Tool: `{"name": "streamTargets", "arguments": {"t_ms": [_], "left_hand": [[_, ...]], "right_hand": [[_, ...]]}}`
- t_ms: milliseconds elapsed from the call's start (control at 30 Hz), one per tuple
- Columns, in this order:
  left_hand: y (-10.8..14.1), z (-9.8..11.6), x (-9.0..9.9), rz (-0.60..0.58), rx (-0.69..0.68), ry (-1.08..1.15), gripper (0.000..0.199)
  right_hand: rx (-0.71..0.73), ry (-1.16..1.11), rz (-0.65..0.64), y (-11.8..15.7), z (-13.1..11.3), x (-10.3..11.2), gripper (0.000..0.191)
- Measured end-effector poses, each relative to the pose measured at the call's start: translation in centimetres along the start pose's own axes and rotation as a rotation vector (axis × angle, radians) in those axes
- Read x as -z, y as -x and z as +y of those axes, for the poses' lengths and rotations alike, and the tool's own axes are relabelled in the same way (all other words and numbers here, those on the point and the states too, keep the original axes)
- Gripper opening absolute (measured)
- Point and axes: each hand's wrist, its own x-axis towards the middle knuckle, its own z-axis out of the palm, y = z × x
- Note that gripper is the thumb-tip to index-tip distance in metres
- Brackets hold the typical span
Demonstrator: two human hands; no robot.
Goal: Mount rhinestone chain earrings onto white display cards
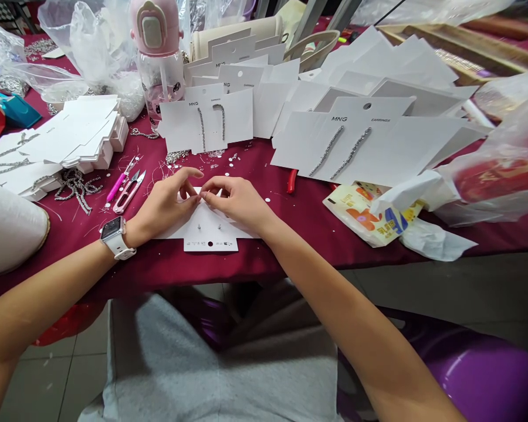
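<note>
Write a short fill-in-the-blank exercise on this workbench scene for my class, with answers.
The left hand wears a white-strapped ____.
The card under it and the right hand is ____.
The tablecloth is ____.
Left of the hands lie pink-handled ____.

Missing words: watch; white; dark red; scissors.

Thread snips [128, 193] lie left of the earring card [211, 244].

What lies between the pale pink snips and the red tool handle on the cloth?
In the head view, the left hand and right hand lie between them, fingers meeting at the top of a white earring card, with small white discs scattered nearby.
</note>
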Motion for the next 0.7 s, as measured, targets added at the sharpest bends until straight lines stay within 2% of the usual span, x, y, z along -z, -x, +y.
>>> {"name": "streamTargets", "arguments": {"t_ms": [133, 533, 700], "left_hand": [[-0.02, 0.03, 0.09, 0.0, 0.046, 0.053, 0.02], [0.07, 0.38, 0.12, 0.014, 0.127, 0.123, 0.02], [0.0, -0.16, 0.01, -0.003, 0.178, 0.198, 0.022]], "right_hand": [[0.026, 0.018, 0.023, -0.03, -0.16, -0.04, 0.015], [0.019, 0.055, 0.075, 0.02, -0.26, -0.12, 0.014], [0.097, 0.121, 0.126, 0.24, -0.17, -0.27, 0.015]]}}
